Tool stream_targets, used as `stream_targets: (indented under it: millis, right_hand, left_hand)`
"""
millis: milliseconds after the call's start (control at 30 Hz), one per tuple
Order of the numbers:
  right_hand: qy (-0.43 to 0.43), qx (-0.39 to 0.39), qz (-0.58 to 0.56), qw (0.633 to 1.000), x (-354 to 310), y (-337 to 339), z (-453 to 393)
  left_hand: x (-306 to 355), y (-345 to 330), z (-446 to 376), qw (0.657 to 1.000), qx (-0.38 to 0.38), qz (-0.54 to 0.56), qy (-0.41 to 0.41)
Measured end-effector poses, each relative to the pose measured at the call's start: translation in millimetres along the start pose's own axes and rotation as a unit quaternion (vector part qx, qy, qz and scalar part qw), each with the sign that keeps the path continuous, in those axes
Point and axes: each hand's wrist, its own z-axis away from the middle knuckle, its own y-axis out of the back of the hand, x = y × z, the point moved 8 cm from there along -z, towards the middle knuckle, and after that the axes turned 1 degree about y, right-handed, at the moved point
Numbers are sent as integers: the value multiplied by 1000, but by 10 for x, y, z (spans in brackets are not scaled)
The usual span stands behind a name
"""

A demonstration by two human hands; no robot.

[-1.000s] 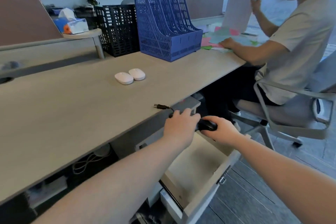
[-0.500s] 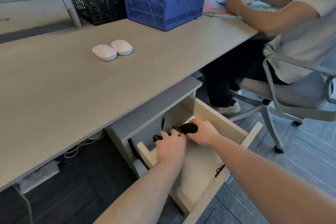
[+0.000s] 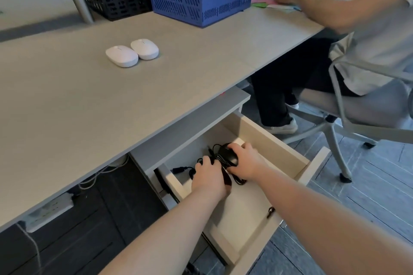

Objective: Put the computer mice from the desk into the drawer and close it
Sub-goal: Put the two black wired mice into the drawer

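Right hand point(image 3: 244, 161) grips black mouse point(image 3: 228, 156) inside drawer point(image 3: 263, 134); left hand point(image 3: 209, 177) bunches cable point(image 3: 240, 181).

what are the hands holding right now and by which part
The right hand grips the black wired mouse by its body, inside the open drawer. The left hand is on its bundled cable.

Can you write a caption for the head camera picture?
Both hands set a black wired mouse into the open drawer.
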Motion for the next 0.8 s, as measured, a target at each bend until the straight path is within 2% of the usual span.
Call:
stream_targets:
  millis: [167,333,567,700,800]
  right_hand:
    - [16,14,19,1000,-97,188,115]
    - [67,72,8,995,-424,778,315]
    - [163,235,-83,955,-1219,1650,560]
    - [193,260,-92,942,-1684,1739,355]
    - [193,268,-104,938,-1969,1705,54]
  left_hand:
    - [49,123,68,999,1,-45,-15]
    - [183,665,187,995,34,-72,-60]
    - [257,1845,511,976,167,-76,-115]
    - [-108,2405,526,953,280,-38,-109]
    - [-593,2634,351,939,338,0,-69]
